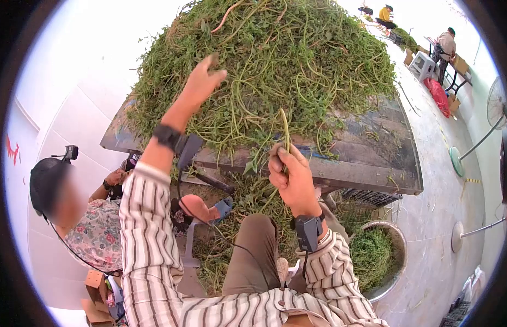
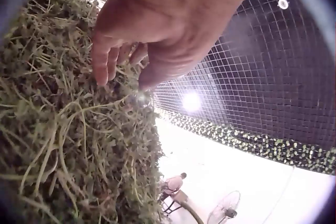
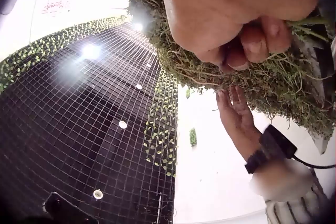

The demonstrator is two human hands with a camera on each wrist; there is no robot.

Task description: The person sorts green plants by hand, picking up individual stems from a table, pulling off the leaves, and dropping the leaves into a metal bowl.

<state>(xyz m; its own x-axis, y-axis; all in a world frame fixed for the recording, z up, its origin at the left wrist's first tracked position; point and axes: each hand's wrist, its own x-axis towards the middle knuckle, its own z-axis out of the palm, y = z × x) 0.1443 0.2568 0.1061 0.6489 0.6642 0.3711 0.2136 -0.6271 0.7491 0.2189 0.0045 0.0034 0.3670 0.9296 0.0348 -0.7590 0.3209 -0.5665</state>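
A big heap of leafy green stems (image 1: 275,60) covers the dark wooden table (image 1: 378,158). My left hand (image 1: 201,82) is over the left part of the heap, thumb and fingers apart with nothing between them. In the left wrist view the loosely bent fingers of that hand (image 2: 152,29) overlap the greens. Lower down, near the table's front edge, my right hand (image 1: 294,177) grips a pale green stem (image 1: 285,122) upright between thumb and curled fingers. The right wrist view shows the right hand's (image 3: 241,19) fingers folded in, partly hiding what they hold.
A round tub (image 1: 399,256) of greens stands on the floor at right, beside a black crate (image 1: 368,196). More stems (image 1: 215,267) litter the floor by my legs. A person (image 1: 95,223) in a flowered top sits close on the left. Fans (image 1: 496,103) stand along the right wall.
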